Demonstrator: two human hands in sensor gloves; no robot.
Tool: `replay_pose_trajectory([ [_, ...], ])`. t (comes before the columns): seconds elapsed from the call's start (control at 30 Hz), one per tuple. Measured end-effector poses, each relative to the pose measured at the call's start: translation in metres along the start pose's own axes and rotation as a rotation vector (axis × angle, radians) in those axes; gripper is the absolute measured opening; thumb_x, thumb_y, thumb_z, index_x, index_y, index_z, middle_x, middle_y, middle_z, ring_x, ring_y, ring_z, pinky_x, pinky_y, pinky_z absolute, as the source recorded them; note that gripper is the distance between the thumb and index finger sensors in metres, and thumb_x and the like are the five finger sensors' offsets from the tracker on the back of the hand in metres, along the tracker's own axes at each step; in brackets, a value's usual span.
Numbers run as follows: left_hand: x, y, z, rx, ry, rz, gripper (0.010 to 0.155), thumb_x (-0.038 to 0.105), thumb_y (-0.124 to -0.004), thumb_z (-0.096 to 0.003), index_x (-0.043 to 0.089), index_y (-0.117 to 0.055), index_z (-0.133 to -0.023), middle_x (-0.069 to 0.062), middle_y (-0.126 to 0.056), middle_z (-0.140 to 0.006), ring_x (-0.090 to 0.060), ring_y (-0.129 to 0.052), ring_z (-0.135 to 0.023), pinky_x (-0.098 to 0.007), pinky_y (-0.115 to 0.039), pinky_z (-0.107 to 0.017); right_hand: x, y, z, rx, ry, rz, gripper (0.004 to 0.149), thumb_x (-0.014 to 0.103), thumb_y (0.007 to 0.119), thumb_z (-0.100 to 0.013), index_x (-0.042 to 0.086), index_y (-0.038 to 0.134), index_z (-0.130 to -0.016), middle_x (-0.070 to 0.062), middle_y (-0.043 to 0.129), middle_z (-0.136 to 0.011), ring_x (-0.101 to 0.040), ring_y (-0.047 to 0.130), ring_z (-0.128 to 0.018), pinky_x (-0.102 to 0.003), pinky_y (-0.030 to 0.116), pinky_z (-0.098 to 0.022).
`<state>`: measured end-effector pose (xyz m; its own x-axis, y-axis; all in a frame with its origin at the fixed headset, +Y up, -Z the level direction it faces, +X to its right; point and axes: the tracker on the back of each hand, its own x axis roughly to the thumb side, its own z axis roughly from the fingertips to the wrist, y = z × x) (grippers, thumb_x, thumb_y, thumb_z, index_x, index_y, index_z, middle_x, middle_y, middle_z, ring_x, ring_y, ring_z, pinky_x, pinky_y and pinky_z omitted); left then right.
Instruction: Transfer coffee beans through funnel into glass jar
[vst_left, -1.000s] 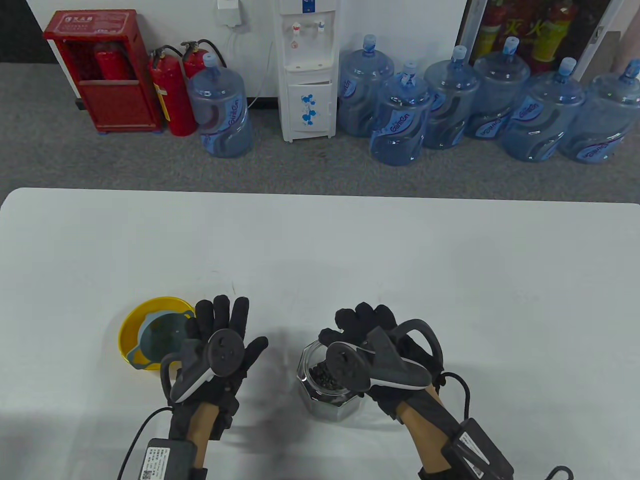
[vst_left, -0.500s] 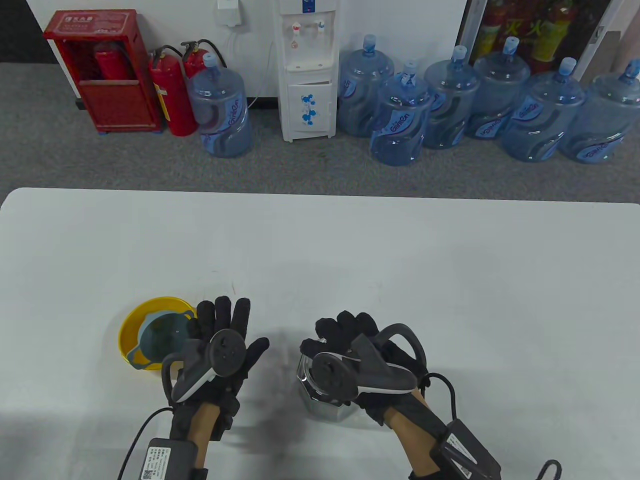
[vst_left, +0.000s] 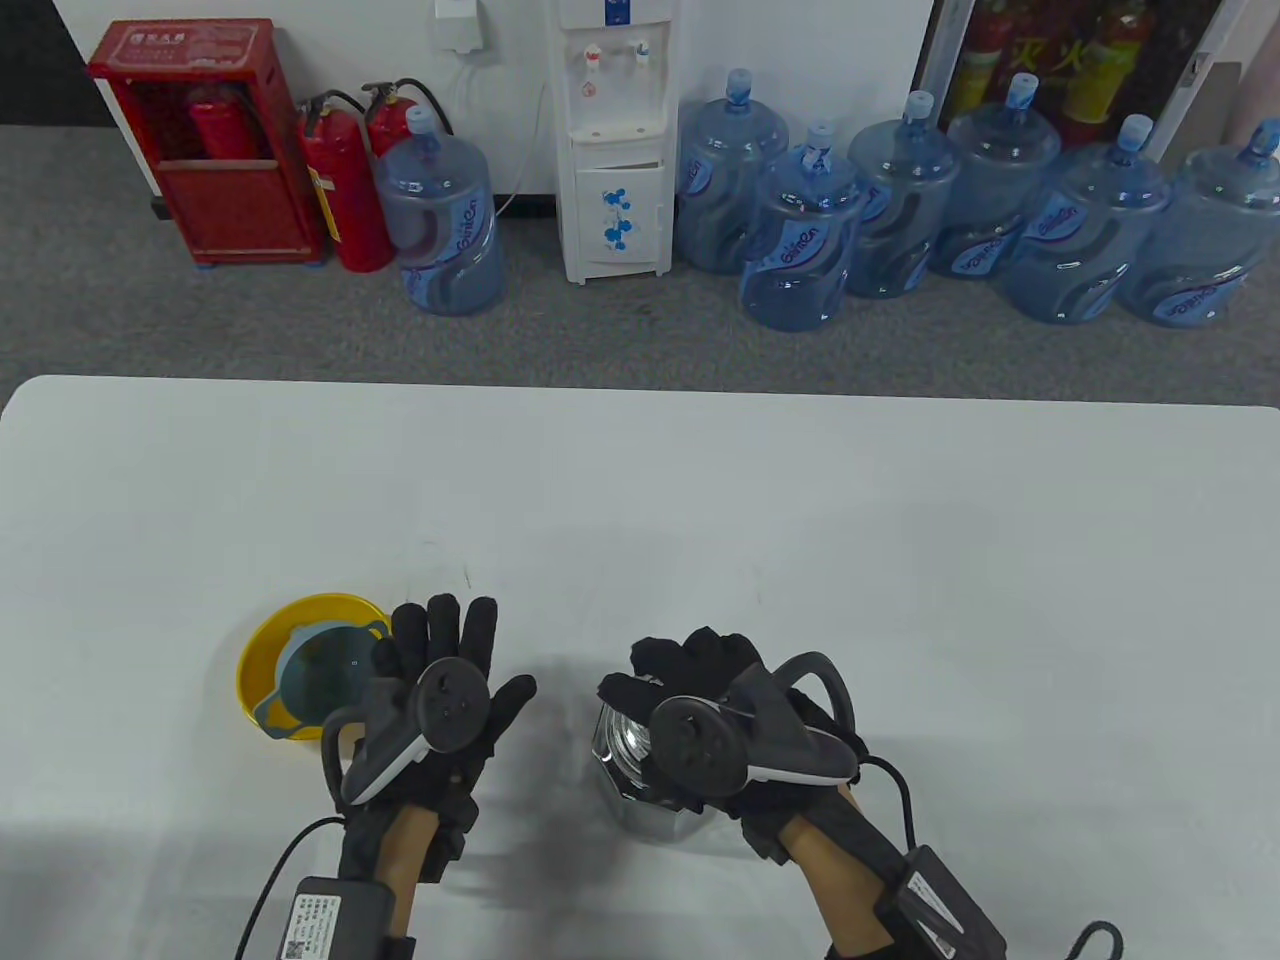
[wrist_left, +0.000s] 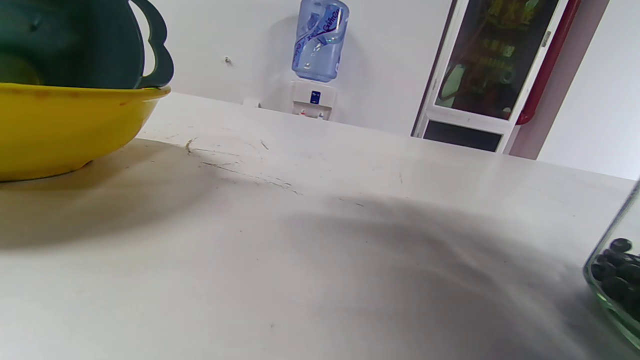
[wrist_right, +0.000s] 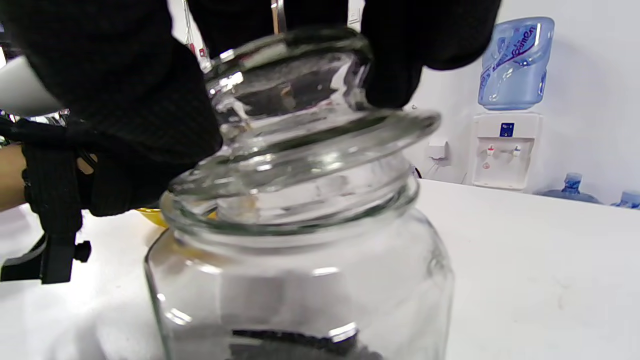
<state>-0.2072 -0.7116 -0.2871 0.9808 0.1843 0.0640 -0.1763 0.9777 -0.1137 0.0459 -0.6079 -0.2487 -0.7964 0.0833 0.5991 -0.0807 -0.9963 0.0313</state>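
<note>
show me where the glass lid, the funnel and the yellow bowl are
glass lid (wrist_right: 305, 150), right wrist view, on its tilted flange above the jar mouth.
funnel (vst_left: 320, 678), table view, on its teal inner wall.
yellow bowl (wrist_left: 65, 127), left wrist view, on its outer side wall.

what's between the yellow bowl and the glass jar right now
In the table view, the left hand lies between the yellow bowl and the glass jar. The left wrist view shows only bare table there.
</note>
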Motion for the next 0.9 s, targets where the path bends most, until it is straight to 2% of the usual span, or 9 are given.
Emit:
replay_pose_trajectory([
  [0.2,-0.004,0.0,0.0,-0.007,0.016,0.013,0.08,0.07,-0.039,-0.0495,0.034,-0.016,-0.117,-0.011,-0.014,-0.125,-0.042,-0.008,-0.112,-0.057,-0.02,-0.078,-0.003,0.007,0.001,-0.017,0.003,-0.045,0.069,0.049,0.096,-0.052,0.031,0.069,-0.113,-0.012,0.063,-0.122,-0.042,0.077,-0.098,-0.063,0.062,-0.074],
  [0.4,-0.004,0.001,0.001,-0.008,0.025,0.013,0.08,0.07,-0.039,-0.0497,0.033,-0.017,-0.118,-0.011,-0.013,-0.125,-0.043,-0.008,-0.112,-0.057,-0.019,-0.078,-0.013,0.013,0.006,-0.021,0.012,-0.134,0.071,0.05,0.093,-0.054,0.034,0.063,-0.116,-0.009,0.056,-0.126,-0.04,0.069,-0.103,-0.065,0.058,-0.075],
  [0.5,-0.004,0.001,0.0,-0.004,0.021,0.016,0.08,0.07,-0.039,-0.0497,0.034,-0.017,-0.118,-0.011,-0.013,-0.125,-0.042,-0.008,-0.112,-0.057,-0.019,-0.078,-0.016,0.012,0.009,-0.034,0.013,-0.127,0.075,0.057,0.091,-0.054,0.033,0.06,-0.118,-0.01,0.054,-0.127,-0.038,0.064,-0.109,-0.065,0.057,-0.075],
  [0.6,-0.004,0.0,0.0,-0.003,0.019,0.013,0.08,0.07,-0.04,-0.0498,0.034,-0.017,-0.118,-0.01,-0.013,-0.125,-0.042,-0.008,-0.112,-0.057,-0.02,-0.078,-0.022,0.008,0.013,-0.095,0.027,-0.139,0.076,0.062,0.085,-0.055,0.033,0.057,-0.12,-0.01,0.05,-0.128,-0.04,0.059,-0.111,-0.066,0.055,-0.076],
  [0.73,-0.004,0.0,0.0,-0.004,0.017,0.009,0.08,0.07,-0.04,-0.0499,0.034,-0.018,-0.118,-0.01,-0.013,-0.125,-0.042,-0.008,-0.112,-0.057,-0.02,-0.078,-0.029,0.001,0.021,-0.221,0.051,-0.198,0.071,0.063,0.074,-0.061,0.033,0.053,-0.121,-0.011,0.047,-0.129,-0.041,0.054,-0.113,-0.068,0.052,-0.077],
  [0.9,-0.004,0.0,0.001,0.012,0.013,0.005,0.079,0.07,-0.04,-0.05,0.034,-0.018,-0.118,-0.01,-0.013,-0.124,-0.042,-0.008,-0.112,-0.057,-0.02,-0.078,-0.037,-0.011,0.037,-0.4,0.123,-0.227,0.071,0.062,0.071,-0.062,0.032,0.05,-0.122,-0.012,0.043,-0.129,-0.043,0.05,-0.113,-0.069,0.048,-0.077],
])
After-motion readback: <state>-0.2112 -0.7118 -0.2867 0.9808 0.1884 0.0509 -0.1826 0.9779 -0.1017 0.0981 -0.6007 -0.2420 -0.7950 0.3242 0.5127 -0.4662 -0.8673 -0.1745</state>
